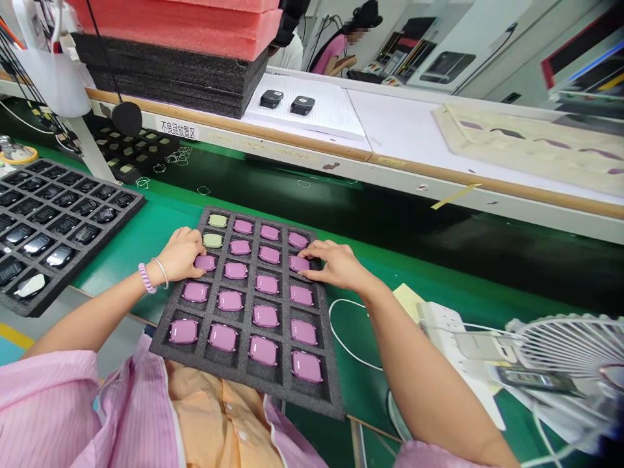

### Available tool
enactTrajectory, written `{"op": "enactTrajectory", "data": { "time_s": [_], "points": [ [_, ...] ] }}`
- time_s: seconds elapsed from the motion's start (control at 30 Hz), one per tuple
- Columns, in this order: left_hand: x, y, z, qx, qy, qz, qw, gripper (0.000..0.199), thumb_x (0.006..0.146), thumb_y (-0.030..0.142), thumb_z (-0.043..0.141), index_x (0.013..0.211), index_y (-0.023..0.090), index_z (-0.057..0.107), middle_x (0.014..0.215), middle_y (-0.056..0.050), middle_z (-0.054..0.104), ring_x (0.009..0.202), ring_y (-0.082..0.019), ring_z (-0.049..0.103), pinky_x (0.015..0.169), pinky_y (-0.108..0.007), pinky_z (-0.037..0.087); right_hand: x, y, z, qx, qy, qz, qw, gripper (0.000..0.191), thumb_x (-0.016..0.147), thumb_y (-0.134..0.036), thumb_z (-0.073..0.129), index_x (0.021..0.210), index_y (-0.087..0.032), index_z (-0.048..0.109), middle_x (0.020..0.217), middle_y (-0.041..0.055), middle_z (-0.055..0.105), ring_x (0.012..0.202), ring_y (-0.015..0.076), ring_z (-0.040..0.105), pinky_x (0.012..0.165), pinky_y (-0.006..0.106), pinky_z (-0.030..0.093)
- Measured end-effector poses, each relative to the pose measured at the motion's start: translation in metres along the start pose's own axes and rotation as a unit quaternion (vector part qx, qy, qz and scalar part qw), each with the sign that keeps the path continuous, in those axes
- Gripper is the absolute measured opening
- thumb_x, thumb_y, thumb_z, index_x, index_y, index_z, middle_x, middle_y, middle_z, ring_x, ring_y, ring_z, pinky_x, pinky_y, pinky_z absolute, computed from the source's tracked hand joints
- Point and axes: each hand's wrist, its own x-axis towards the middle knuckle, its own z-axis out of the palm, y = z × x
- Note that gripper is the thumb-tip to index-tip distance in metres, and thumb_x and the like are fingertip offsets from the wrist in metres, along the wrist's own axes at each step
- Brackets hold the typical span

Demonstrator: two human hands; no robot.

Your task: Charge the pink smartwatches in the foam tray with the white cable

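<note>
With left hand (184,255) and right hand (336,265) curled over opposite rims of dark-grey gridded foam tray (248,299), centre frame — flanking one rounded-square purple casing (205,262) apiece with thumb and fingers; cannot tell if pinching. Also showing pale-green casings (217,221), slightly left of frame centre.

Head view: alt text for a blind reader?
A person's left hand and right hand reach into opposite side columns of a foam tray holding purple watch-like cases and two green cases. A second tray, left, holds mostly black devices.
</note>
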Motion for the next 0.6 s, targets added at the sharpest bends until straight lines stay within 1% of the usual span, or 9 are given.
{"op": "enactTrajectory", "data": {
  "time_s": [0.1, 0.2, 0.27, 0.3, 0.37, 0.43, 0.5, 0.53, 0.6],
  "points": [
    [-0.001, -0.001, -0.001, -0.005, 0.003, 0.000, 1.000, 0.028, 0.071, 0.037, 0.077, 0.092, 0.019, 0.073, 0.102, -0.008, 0.059, 0.100, -0.029, 0.050, 0.096, -0.045, 0.041, 0.000, 0.001, 0.001, 0.007, 0.001, -0.003, 1.000, 0.026, 0.080, -0.037, 0.070, 0.103, -0.025, 0.070, 0.104, 0.0076, 0.069, 0.096, 0.0313, 0.061, 0.078, 0.040, 0.039],
    [-0.004, 0.004, -0.002, 0.021, 0.001, -0.008, 1.000, 0.032, 0.074, 0.043, 0.076, 0.094, 0.019, 0.072, 0.103, -0.009, 0.061, 0.102, -0.031, 0.051, 0.099, -0.048, 0.041, 0.001, 0.003, 0.002, 0.019, 0.000, -0.005, 1.000, 0.026, 0.080, -0.037, 0.069, 0.102, -0.025, 0.071, 0.103, 0.0078, 0.068, 0.097, 0.0315, 0.060, 0.079, 0.041, 0.041],
    [-0.006, 0.011, -0.004, 0.040, 0.014, -0.031, 0.999, 0.032, 0.076, 0.046, 0.074, 0.090, 0.017, 0.070, 0.102, -0.011, 0.063, 0.102, -0.032, 0.053, 0.098, -0.047, 0.042, 0.001, 0.003, 0.003, 0.022, 0.001, -0.003, 1.000, 0.026, 0.080, -0.037, 0.069, 0.102, -0.025, 0.071, 0.102, 0.0079, 0.068, 0.096, 0.0316, 0.060, 0.078, 0.041, 0.042],
    [-0.008, 0.016, -0.005, 0.037, 0.025, -0.053, 0.998, 0.032, 0.077, 0.046, 0.072, 0.089, 0.017, 0.069, 0.099, -0.012, 0.064, 0.099, -0.032, 0.055, 0.095, -0.046, 0.044, 0.001, 0.003, 0.003, 0.023, 0.002, -0.002, 1.000, 0.026, 0.080, -0.037, 0.069, 0.102, -0.025, 0.071, 0.103, 0.0080, 0.068, 0.096, 0.0317, 0.059, 0.078, 0.042, 0.042],
    [-0.012, 0.026, -0.007, -0.004, 0.052, -0.114, 0.992, 0.033, 0.080, 0.044, 0.067, 0.095, 0.015, 0.065, 0.091, -0.011, 0.066, 0.090, -0.030, 0.059, 0.086, -0.042, 0.047, 0.001, 0.004, 0.004, 0.027, 0.004, 0.000, 1.000, 0.026, 0.080, -0.037, 0.069, 0.103, -0.025, 0.071, 0.103, 0.0082, 0.068, 0.096, 0.0318, 0.059, 0.079, 0.043, 0.043],
    [-0.016, 0.035, -0.009, -0.069, 0.076, -0.163, 0.981, 0.037, 0.084, 0.042, 0.061, 0.108, 0.014, 0.061, 0.084, -0.007, 0.066, 0.081, -0.026, 0.062, 0.077, -0.037, 0.048, 0.000, 0.004, 0.005, 0.030, 0.004, -0.003, 1.000, 0.026, 0.079, -0.037, 0.069, 0.103, -0.024, 0.071, 0.103, 0.0085, 0.068, 0.095, 0.0317, 0.059, 0.080, 0.043, 0.043],
    [-0.018, 0.040, -0.010, -0.116, 0.085, -0.170, 0.975, 0.037, 0.088, 0.039, 0.053, 0.117, 0.017, 0.057, 0.083, -0.004, 0.067, 0.079, -0.024, 0.064, 0.072, -0.034, 0.047, 0.001, 0.004, 0.005, 0.031, 0.002, -0.006, 1.000, 0.026, 0.079, -0.037, 0.069, 0.102, -0.024, 0.071, 0.103, 0.0086, 0.068, 0.094, 0.0316, 0.059, 0.080, 0.043, 0.043],
    [-0.018, 0.041, -0.011, -0.126, 0.082, -0.161, 0.975, 0.033, 0.090, 0.036, 0.049, 0.117, 0.019, 0.058, 0.085, -0.003, 0.068, 0.082, -0.024, 0.066, 0.073, -0.033, 0.046, 0.001, 0.005, 0.005, 0.030, 0.001, -0.006, 1.000, 0.026, 0.079, -0.037, 0.069, 0.102, -0.024, 0.071, 0.103, 0.0086, 0.068, 0.094, 0.0315, 0.059, 0.079, 0.042, 0.043],
    [-0.017, 0.043, -0.011, -0.120, 0.068, -0.151, 0.979, 0.026, 0.092, 0.034, 0.045, 0.108, 0.023, 0.062, 0.090, -0.003, 0.071, 0.089, -0.025, 0.068, 0.074, -0.032, 0.046, 0.001, 0.005, 0.004, 0.027, 0.000, -0.007, 1.000, 0.026, 0.079, -0.037, 0.069, 0.102, -0.024, 0.071, 0.103, 0.0085, 0.068, 0.094, 0.0314, 0.059, 0.078, 0.042, 0.042]
  ]
}}
